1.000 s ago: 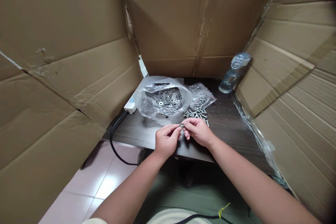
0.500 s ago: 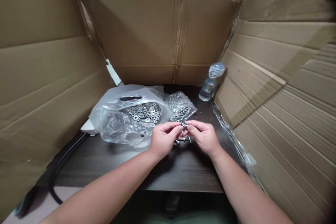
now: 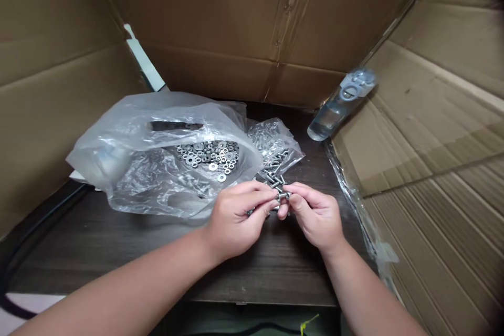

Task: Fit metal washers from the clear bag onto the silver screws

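Note:
Both my hands meet over the table, fingertips almost touching. My right hand point(image 3: 318, 215) is closed in a pinch on the head end of a small metal bolt point(image 3: 284, 196), which lies roughly level and points left. At the bolt's other end my left hand point(image 3: 240, 215) pinches what looks like a small washer; the fingers partly hide it. Loose bolts point(image 3: 274, 176) lie behind and beneath the fingertips, spilling from a clear plastic bag point(image 3: 293, 144). To the left, a larger translucent bag point(image 3: 118, 115) gapes toward me with many washers and nuts point(image 3: 214, 156) inside.
A water bottle point(image 3: 331, 118) leans at the back right against the cardboard wall point(image 3: 433, 115). Cardboard also encloses the left and back. A white strip point(image 3: 145, 65) stands behind the big bag, and a black cable point(image 3: 27, 241) runs along the left of the dark table point(image 3: 129, 247).
The camera view has shifted closer and tilted down. My hands stay together at the fingertips, with the bolt now lying more plainly between them.

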Demonstrator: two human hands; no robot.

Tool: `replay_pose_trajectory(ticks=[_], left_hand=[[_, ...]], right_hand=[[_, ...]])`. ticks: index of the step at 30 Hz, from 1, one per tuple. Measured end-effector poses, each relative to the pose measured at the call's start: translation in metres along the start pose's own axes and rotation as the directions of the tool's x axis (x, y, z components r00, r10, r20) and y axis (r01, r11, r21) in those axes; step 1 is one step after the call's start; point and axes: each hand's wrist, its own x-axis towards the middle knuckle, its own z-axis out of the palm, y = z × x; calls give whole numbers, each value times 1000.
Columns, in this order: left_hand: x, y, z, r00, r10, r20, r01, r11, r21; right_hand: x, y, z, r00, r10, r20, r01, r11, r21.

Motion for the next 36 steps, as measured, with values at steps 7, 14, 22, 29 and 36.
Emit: replay_pose_trajectory(ticks=[7,14,22,29,36], left_hand=[[0,1,1,1000,-7,-17,7,1000,-6],[-2,-2,1,1000,6,-2,-6,1000,-11],[-6,-5,2,998,62,23,-63,998,23],[-6,-5,0,982,178,64,-183,980,76],[-5,-7,1,985,168,42,-170,985,36]], right_hand=[[-2,-1,2,1000,9,2,-9,1000,-19],[-3,-1,4,1000,22,-11,-22,998,-55],[-3,-2,8,999,49,8,-49,995,-90],[-3,-2,10,989,144,26,-140,983,-118],[-2,1,16,938,345,29,-346,937,42]])
